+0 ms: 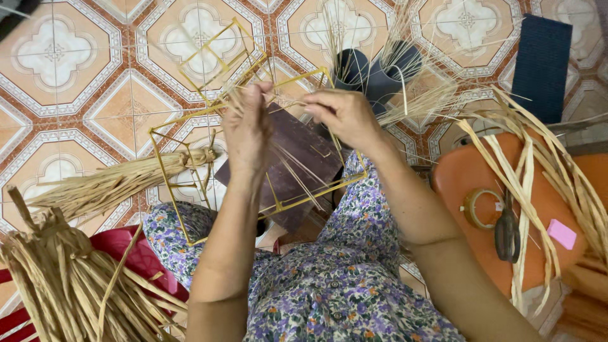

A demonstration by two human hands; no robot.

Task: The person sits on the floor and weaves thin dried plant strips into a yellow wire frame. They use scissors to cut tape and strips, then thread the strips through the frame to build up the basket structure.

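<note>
The person sits over a patterned tiled floor (pixel 76 82), knees covered by a floral dress (pixel 342 285), and holds a yellow wire frame (pixel 209 126) above the lap. The frame is box-shaped, tilted, with a second wire cage behind it on the far side. A dark brown board (pixel 297 152) lies inside it.

The left hand (pixel 248 130) is clenched around thin dried straw strands (pixel 253 101) at the frame's upper bar, fingers curled and the strands running out past the knuckles. The right hand (pixel 342 114) pinches the same strands just beside it, thumb and fingertips closed on them near the frame's far corner. The two hands are close together, not quite touching.

At the near left, a large bundle of dried straw (pixel 69 285) rests on a red plastic stool (pixel 136 253); a smaller tied bundle (pixel 120 180) lies across the floor toward the frame. Beyond the hands stand two dark tubes (pixel 373 73) with loose straw spilling from them. On the right, an orange stool (pixel 468 171) carries a roll of tape (pixel 480 208), scissors (pixel 506 234), a pink slip (pixel 562 234) and long flat straw strips (pixel 538 177). A dark blue mat (pixel 541 63) lies at the far right.
</note>
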